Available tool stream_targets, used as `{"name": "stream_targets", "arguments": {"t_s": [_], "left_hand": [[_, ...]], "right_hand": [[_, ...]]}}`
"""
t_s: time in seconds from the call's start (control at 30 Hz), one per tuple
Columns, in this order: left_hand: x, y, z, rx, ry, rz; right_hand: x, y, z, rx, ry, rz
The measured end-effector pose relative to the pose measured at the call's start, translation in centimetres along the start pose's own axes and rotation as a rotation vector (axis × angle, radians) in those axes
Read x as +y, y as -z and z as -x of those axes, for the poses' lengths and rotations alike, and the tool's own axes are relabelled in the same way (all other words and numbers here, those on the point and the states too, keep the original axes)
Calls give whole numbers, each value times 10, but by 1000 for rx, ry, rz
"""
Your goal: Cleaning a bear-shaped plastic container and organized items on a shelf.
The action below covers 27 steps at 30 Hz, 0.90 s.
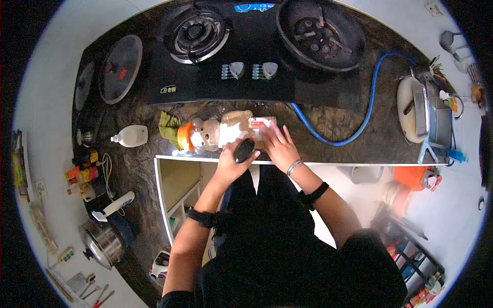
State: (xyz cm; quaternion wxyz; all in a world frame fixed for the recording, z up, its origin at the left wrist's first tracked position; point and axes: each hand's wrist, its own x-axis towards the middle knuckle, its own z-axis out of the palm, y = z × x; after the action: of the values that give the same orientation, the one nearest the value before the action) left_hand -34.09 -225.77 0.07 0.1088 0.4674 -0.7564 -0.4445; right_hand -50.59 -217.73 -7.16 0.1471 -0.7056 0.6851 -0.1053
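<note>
A bear-shaped clear plastic jar (231,129) with an orange lid (185,136) lies on its side on the dark stone countertop, its contents white and brown. My left hand (235,159) grips a black oval object (244,150), whose exact kind I cannot tell, close against the near side of the jar. With fingers spread, my right hand (280,146) touches the base end of the jar near its red label. A crumpled green cloth (168,127) lies by the lid.
Beyond the jar is a black gas hob (200,84) with a wok (321,38) on its right burner. A blue hose (346,141) curves across the counter at right. A white bottle (133,136), glass lid (121,69) and steel pot (102,246) are at left.
</note>
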Motion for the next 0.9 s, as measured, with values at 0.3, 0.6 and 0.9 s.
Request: {"name": "stream_targets", "arguments": {"t_s": [0.3, 0.6, 0.9], "left_hand": [[-29, -21, 13, 141, -165, -197], [-47, 36, 40, 236, 194, 222], [-104, 66, 54, 554, 412, -20]], "right_hand": [[-8, 2, -9, -10, 136, 64], [-10, 11, -52, -174, 4, 188], [-15, 8, -58, -232, -20, 225]]}}
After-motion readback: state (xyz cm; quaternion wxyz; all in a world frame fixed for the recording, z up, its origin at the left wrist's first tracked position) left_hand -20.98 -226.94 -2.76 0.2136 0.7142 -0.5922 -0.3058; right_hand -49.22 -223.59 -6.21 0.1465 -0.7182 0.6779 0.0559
